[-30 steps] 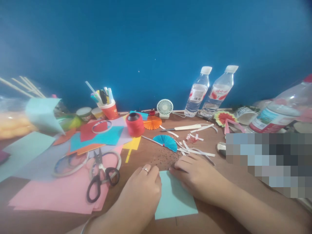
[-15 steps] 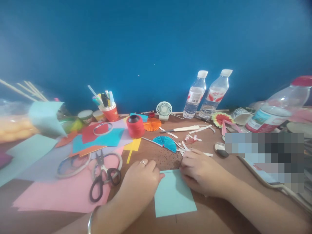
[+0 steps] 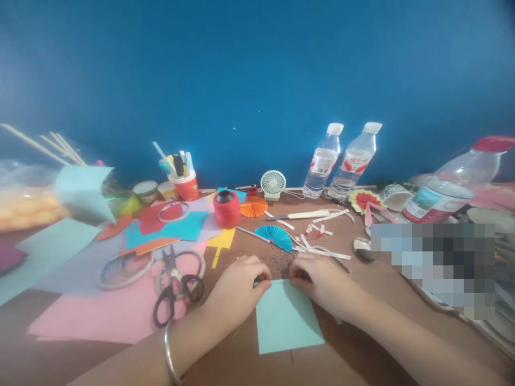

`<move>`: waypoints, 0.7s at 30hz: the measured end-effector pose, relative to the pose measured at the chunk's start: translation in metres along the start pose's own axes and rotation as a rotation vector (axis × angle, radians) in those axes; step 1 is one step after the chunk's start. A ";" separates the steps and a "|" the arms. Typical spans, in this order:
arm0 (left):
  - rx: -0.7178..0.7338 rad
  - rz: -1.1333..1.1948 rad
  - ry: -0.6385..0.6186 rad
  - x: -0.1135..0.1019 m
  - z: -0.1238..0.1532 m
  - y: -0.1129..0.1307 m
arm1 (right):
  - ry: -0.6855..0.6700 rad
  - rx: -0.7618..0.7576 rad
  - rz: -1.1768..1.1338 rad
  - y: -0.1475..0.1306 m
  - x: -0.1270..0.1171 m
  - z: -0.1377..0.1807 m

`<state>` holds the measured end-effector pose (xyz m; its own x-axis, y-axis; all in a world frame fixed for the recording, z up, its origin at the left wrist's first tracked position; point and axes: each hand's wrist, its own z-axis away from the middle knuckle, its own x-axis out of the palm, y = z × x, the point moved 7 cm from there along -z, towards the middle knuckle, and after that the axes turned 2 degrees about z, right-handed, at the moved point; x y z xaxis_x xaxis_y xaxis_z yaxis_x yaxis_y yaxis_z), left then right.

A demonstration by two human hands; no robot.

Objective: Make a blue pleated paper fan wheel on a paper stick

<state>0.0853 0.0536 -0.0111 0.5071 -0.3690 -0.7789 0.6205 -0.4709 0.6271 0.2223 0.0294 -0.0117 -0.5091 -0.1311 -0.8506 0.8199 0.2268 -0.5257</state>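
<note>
Plain blue wall [image 3: 241,64] w/ few tiny specks [image 3: 234,128], bhd brn tbl [image 3: 241,367].

The far corners of the flat pale-green paper sheet [image 3: 284,327] are hidden under the bare left hand [image 3: 243,284] and bare right hand [image 3: 319,279]. The near edge cuts off both forearms [image 3: 193,343]. At right, square grey-blue pixel blocks [image 3: 434,268] cover what lies beneath. At the left edge, a rounded purple thing [image 3: 11,256] is cut off and blurred. Tiny dark specks [image 3: 277,261] beyond the sheet are too small to identify.
</note>
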 end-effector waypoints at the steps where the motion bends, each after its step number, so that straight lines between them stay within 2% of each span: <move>1: 0.001 0.000 -0.003 0.000 0.000 0.001 | -0.004 0.016 0.002 -0.001 -0.001 0.000; 5: -0.005 -0.013 -0.016 -0.001 0.000 0.002 | -0.013 0.021 0.017 -0.005 -0.003 -0.001; 12: -0.011 -0.068 -0.019 -0.002 0.004 0.002 | -0.014 -0.058 0.065 0.000 0.001 0.002; 21: 0.090 -0.242 -0.069 0.006 0.004 0.005 | -0.069 -0.162 -0.018 0.003 -0.001 0.001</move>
<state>0.0888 0.0464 -0.0126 0.3064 -0.2894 -0.9068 0.6612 -0.6206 0.4215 0.2255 0.0296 -0.0125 -0.4995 -0.2014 -0.8426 0.7550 0.3756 -0.5374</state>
